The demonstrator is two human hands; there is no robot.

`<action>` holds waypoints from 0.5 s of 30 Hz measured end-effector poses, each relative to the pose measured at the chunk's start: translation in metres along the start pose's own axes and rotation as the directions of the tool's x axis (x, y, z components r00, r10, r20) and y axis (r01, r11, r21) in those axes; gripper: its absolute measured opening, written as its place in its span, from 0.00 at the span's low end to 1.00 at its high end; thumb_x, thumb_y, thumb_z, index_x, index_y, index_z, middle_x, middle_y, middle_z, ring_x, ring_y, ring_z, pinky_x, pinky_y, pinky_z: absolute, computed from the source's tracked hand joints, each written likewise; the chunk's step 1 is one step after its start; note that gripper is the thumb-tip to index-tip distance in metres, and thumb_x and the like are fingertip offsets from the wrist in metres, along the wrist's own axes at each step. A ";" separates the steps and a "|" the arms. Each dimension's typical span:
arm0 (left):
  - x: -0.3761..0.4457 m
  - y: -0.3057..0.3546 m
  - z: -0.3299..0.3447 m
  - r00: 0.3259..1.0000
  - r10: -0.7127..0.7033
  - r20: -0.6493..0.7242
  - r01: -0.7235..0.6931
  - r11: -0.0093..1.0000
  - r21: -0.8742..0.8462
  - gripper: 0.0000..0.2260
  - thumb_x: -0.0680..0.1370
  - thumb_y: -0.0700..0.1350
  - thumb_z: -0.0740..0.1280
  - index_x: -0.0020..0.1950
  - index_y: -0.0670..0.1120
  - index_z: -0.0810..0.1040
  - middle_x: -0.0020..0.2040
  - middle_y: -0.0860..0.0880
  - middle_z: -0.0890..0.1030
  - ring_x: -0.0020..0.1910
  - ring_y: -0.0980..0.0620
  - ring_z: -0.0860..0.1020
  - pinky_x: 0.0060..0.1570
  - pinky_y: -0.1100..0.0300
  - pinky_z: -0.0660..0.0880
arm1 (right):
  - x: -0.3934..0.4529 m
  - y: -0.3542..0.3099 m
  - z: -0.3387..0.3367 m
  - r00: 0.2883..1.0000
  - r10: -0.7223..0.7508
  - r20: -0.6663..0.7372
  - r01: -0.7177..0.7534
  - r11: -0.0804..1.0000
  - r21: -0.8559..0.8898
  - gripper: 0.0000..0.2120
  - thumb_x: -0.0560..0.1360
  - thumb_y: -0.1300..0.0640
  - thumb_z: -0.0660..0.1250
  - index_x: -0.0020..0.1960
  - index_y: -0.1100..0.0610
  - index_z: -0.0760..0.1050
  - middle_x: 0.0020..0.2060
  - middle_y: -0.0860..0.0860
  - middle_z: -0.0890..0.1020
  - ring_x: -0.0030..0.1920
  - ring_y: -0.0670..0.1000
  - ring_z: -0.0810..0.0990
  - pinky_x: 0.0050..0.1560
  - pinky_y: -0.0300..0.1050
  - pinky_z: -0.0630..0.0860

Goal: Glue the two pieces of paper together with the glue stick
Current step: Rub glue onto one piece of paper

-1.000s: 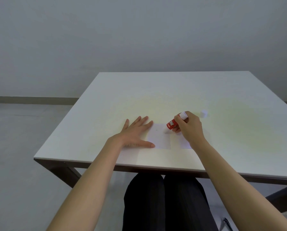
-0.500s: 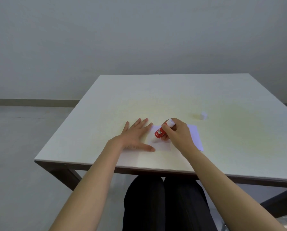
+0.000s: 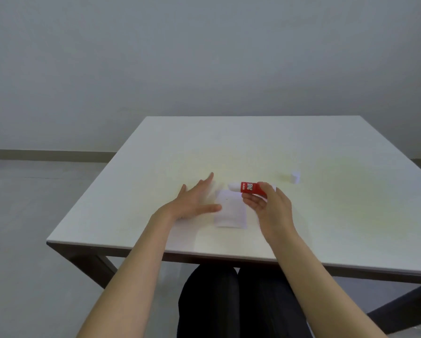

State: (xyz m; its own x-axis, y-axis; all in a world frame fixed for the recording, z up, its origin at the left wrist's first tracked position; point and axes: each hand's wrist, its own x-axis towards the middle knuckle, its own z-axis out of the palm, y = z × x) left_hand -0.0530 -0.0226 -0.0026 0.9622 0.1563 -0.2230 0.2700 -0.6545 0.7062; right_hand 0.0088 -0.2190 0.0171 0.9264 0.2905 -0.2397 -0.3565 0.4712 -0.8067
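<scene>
Right hand (image 3: 270, 206) grips the red glue stick (image 3: 249, 187) by its rear end, held level above the worktop (image 3: 326, 215), white tip pointing left. Left hand (image 3: 192, 203) is open and empty, fingers spread, beside the white paper (image 3: 230, 211). A white cap (image 3: 295, 176) stands well apart, far right.

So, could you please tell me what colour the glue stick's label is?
Red with white lettering; the glue stick shows best in the head view, held in the right hand.
</scene>
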 end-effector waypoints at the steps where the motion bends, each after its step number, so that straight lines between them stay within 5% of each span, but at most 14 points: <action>1: -0.004 0.004 0.000 0.995 0.013 -0.095 -0.032 0.979 -0.203 0.44 0.68 0.67 0.67 0.77 0.58 0.49 0.78 0.56 0.56 0.77 0.53 0.48 0.75 0.49 0.45 | -0.004 0.001 0.003 0.997 0.080 0.014 -0.081 0.988 0.133 0.03 0.77 0.64 0.61 0.47 0.63 0.72 0.37 0.60 0.80 0.32 0.54 0.83 0.36 0.43 0.83; 4: -0.014 0.026 0.012 0.921 0.027 -0.390 -0.224 0.854 -0.470 0.31 0.68 0.61 0.72 0.68 0.54 0.72 0.66 0.56 0.76 0.68 0.56 0.71 0.65 0.59 0.66 | -0.012 0.002 0.011 0.963 0.247 0.104 -0.268 0.866 0.422 0.04 0.78 0.64 0.62 0.48 0.64 0.73 0.43 0.61 0.79 0.41 0.56 0.83 0.40 0.45 0.84; 6: -0.018 0.045 0.025 0.901 0.004 -0.433 -0.256 0.813 -0.524 0.14 0.68 0.58 0.73 0.53 0.58 0.82 0.55 0.58 0.83 0.58 0.58 0.79 0.57 0.63 0.71 | -0.015 0.004 0.018 0.948 0.282 0.147 -0.318 0.823 0.471 0.05 0.78 0.62 0.62 0.50 0.65 0.74 0.45 0.60 0.80 0.44 0.55 0.83 0.41 0.45 0.84; 8: -0.020 0.062 0.036 0.876 -0.056 -0.479 -0.256 0.789 -0.559 0.06 0.66 0.60 0.72 0.41 0.63 0.84 0.45 0.60 0.85 0.49 0.60 0.81 0.52 0.65 0.71 | -0.017 0.008 0.024 0.947 0.281 0.156 -0.321 0.852 0.414 0.07 0.79 0.60 0.62 0.54 0.63 0.74 0.47 0.56 0.80 0.45 0.52 0.82 0.43 0.44 0.80; 12: -0.022 0.077 0.043 0.771 -0.176 -0.612 -0.294 0.755 -0.586 0.03 0.68 0.55 0.72 0.38 0.58 0.85 0.37 0.58 0.85 0.41 0.62 0.82 0.43 0.64 0.73 | -0.023 0.015 0.028 0.970 0.195 0.148 -0.223 0.953 0.205 0.08 0.79 0.57 0.61 0.57 0.56 0.74 0.49 0.51 0.81 0.47 0.51 0.81 0.46 0.42 0.74; 15: -0.023 0.078 0.035 0.727 -0.199 -0.657 -0.292 0.777 -0.558 0.03 0.70 0.52 0.73 0.36 0.56 0.85 0.37 0.55 0.86 0.42 0.57 0.83 0.47 0.55 0.78 | -0.032 0.015 0.022 0.989 0.089 0.114 -0.085 0.996 -0.033 0.13 0.77 0.56 0.65 0.61 0.54 0.73 0.52 0.51 0.80 0.43 0.51 0.81 0.41 0.42 0.76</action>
State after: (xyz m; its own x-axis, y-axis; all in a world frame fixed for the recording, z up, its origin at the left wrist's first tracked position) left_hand -0.0550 -0.1030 0.0338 0.6688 0.7304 0.1390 -0.0516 -0.1410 0.9887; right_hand -0.0294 -0.2024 0.0247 0.8711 0.4243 -0.2471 -0.4301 0.4167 -0.8008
